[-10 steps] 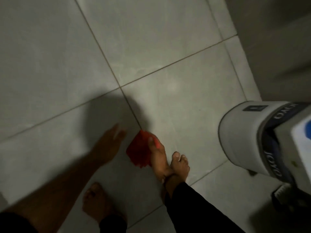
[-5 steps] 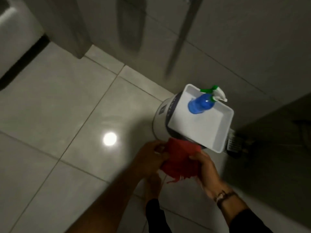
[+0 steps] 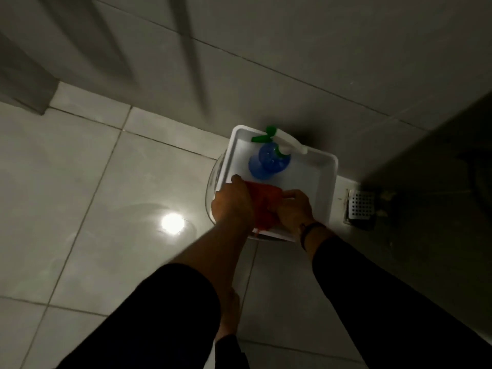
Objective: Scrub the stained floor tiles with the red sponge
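The red sponge (image 3: 264,206), soft and cloth-like, lies over the near edge of a white tray (image 3: 323,182). My left hand (image 3: 232,203) grips its left side and my right hand (image 3: 294,209) grips its right side, so most of it is hidden between them. The tray rests on top of a white bucket (image 3: 211,193). Grey floor tiles (image 3: 80,195) spread to the left, shiny with a lamp reflection (image 3: 172,222).
A blue spray bottle (image 3: 269,162) with a green and white trigger stands in the tray's far part. A floor drain grate (image 3: 360,206) sits right of the bucket by the wall. My bare foot (image 3: 230,312) stands on the tiles below the tray.
The sponge came up from the floor beside my feet into both hands, then over the tray's near edge. The view swung from the floor to the bucket by the wall.
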Tool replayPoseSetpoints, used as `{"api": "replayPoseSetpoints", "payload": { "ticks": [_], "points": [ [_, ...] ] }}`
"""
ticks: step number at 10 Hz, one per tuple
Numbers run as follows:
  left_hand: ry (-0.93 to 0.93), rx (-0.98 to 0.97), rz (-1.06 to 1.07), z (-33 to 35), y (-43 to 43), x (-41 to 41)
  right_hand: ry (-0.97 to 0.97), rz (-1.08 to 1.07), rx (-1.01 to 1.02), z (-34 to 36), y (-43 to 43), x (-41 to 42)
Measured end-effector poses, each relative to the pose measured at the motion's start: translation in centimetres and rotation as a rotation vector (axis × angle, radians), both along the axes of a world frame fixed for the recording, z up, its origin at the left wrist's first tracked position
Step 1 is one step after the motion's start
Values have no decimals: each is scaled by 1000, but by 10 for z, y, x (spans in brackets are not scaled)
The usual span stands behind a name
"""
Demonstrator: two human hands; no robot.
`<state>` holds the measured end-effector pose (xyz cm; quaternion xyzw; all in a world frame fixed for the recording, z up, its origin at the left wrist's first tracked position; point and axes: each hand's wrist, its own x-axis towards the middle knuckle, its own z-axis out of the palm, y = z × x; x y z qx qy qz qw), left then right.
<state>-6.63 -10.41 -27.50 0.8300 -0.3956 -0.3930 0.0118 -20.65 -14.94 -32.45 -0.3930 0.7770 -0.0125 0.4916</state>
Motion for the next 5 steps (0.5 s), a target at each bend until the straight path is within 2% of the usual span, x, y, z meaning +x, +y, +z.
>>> {"api": "replayPoseSetpoints", "payload": {
  "ticks": [1,2,4,5],
  "points": [
    [-44,10,-69,-16,-8,-4,166,172,-75,-13,0,0],
    [-39,-23,-87,-16,-4,-10,226,225,-130,-9,4,-3],
    [27,-260,88,43,41,-5,128,72,-269,73,34,23],
    [-85,-320,151,114,103,27,-93,64,-450,181,75,39]
  ]
}}
